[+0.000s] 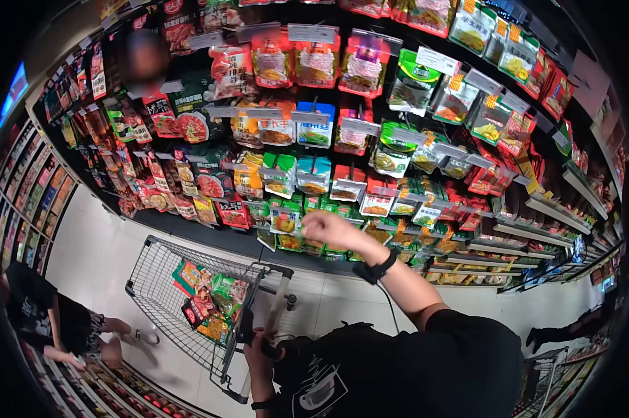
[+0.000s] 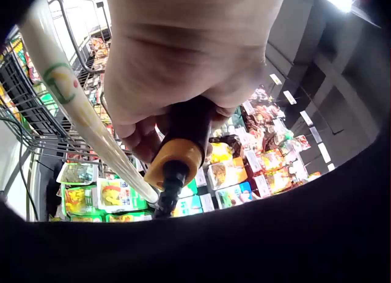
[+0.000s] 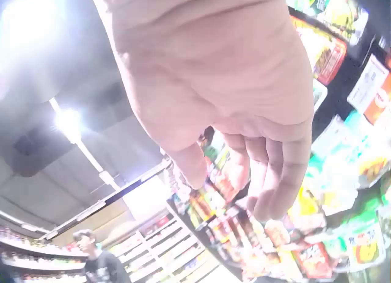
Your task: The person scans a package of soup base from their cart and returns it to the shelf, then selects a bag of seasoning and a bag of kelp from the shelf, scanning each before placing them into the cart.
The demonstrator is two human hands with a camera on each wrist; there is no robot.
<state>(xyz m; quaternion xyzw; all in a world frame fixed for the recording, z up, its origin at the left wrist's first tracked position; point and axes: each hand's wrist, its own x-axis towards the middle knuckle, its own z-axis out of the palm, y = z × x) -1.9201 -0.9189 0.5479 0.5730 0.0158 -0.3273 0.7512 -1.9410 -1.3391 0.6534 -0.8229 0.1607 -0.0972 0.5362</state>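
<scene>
- head view: the right hand [image 1: 327, 230] is extended toward the shelf display [image 1: 342, 132], fingers bent. the nearest green-edged packet [image 1: 285, 219] lies between 9 and 10 o'clock of it; contact cannot be determined.
- head view: the packet is flat and upright, with a pale panel and a yellow food picture.
- head view: the wire cart [image 1: 189, 306], at 8 o'clock of the right hand, contains green, red, dark and yellow packs [image 1: 210, 296]. the left hand [image 1: 259, 348] is at its push bar [image 1: 281, 299].
- left wrist view: fingers are curled round a black grip [image 2: 190, 121] with an orange collar [image 2: 177, 156]; the push bar runs past at 8 o'clock.
- right wrist view: the thumb is apart from the loosely bent fingers, which hold nothing. a person in a dark top [image 3: 102, 266] is at 7 o'clock.
</scene>
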